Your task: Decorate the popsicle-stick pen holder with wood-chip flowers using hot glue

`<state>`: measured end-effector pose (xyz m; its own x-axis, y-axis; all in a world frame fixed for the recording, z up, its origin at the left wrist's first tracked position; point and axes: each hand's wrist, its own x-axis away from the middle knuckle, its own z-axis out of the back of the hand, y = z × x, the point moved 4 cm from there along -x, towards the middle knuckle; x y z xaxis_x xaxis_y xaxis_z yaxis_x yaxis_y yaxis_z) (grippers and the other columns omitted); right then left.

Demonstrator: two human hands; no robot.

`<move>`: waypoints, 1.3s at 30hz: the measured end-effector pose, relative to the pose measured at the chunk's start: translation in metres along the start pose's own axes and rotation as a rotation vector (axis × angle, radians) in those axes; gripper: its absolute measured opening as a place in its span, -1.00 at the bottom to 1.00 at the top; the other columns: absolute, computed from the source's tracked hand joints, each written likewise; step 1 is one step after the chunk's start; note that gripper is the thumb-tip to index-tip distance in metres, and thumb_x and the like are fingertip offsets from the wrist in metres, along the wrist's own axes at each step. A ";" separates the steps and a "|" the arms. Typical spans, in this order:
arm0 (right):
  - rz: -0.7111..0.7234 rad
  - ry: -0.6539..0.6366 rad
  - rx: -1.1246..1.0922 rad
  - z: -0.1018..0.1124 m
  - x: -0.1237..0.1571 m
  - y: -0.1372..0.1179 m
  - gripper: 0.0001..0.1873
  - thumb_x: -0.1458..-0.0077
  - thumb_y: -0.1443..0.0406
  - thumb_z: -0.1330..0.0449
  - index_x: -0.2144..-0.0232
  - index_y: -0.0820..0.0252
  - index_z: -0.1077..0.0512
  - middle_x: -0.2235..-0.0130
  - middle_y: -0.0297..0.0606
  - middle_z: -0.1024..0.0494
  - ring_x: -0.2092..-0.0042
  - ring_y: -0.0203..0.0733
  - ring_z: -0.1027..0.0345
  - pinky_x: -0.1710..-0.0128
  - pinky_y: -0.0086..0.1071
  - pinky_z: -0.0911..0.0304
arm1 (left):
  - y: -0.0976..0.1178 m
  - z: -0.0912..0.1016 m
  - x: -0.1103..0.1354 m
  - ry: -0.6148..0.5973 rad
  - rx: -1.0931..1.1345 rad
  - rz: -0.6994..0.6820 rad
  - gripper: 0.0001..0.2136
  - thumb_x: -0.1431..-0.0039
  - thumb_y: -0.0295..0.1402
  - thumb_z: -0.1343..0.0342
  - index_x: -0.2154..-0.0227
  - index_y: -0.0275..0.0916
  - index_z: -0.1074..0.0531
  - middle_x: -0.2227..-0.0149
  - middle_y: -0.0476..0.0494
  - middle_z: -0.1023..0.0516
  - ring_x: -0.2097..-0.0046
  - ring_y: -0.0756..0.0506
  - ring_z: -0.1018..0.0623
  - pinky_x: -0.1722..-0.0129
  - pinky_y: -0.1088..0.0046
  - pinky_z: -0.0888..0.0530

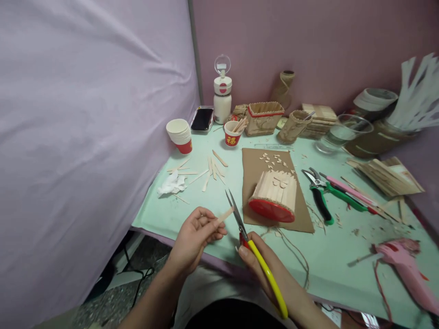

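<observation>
Nearest us, the right hand (270,269) is closed round the yellow-handled steel scissors (241,227), thumb on top by the red pivot. Its other fingers are tucked under the handle where we cannot see them, and the handle's far end runs back over the wrist. The blades point away, parted in a narrow V. The left hand (195,235) is loosely curled, thumb and fingertips pinching a short flat pale wooden stick (224,214). The stick's near end is buried in the fingers. Its free end reaches the blades just above the near edge of the mint-green table (212,201), and we cannot tell whether it sits between them or just beside them.

Past the scissors a brown cardboard sheet (254,164) carries a tub clad in wooden sticks with a red rim (274,194), lying on its side with small offcuts behind it. Green-handled pruning shears (322,192) rest to its right. A pink glue gun (404,265) is blurred and cut off at the right edge. Loose sticks (212,169), a crumpled white tissue (172,184) and a stack of white and red paper cups (180,135) lie to the left
</observation>
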<state>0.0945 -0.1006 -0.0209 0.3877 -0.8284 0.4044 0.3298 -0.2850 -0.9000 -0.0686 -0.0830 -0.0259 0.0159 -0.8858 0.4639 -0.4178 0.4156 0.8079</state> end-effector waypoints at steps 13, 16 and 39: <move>-0.088 0.131 0.346 0.011 0.004 0.004 -0.66 -0.03 0.07 -0.16 0.33 0.07 -0.08 0.43 -0.42 -0.34 0.42 -0.23 -0.18 0.43 -0.39 -0.08 | 0.007 -0.018 0.000 -0.316 -0.323 -0.057 -0.77 -0.25 -0.17 0.02 0.27 -0.27 -0.28 0.55 0.03 -0.42 0.58 0.08 -0.34 0.53 0.55 -0.27; -0.096 0.153 0.327 0.014 0.004 0.001 -0.66 0.03 0.13 -0.20 0.31 0.08 -0.12 0.40 -0.39 -0.38 0.39 -0.20 -0.23 0.39 -0.38 -0.13 | 0.001 -0.017 -0.002 -0.326 -0.282 -0.059 -0.72 -0.24 -0.17 0.02 0.11 -0.25 -0.22 0.54 0.04 -0.43 0.56 0.06 -0.38 0.50 0.54 -0.30; -0.183 0.032 0.384 0.023 0.004 -0.007 -0.66 0.04 0.11 -0.23 0.32 0.06 -0.15 0.35 -0.35 -0.40 0.36 -0.17 -0.23 0.39 -0.36 -0.11 | 0.005 -0.013 -0.003 -0.330 -0.458 -0.078 -0.69 -0.25 -0.18 0.04 0.09 -0.28 -0.36 0.62 0.10 -0.26 0.55 0.06 -0.19 0.48 0.52 -0.16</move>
<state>0.1130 -0.0905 -0.0090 0.2681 -0.7971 0.5411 0.6898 -0.2332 -0.6854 -0.0588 -0.0758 -0.0186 -0.2849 -0.9042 0.3181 0.0114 0.3287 0.9444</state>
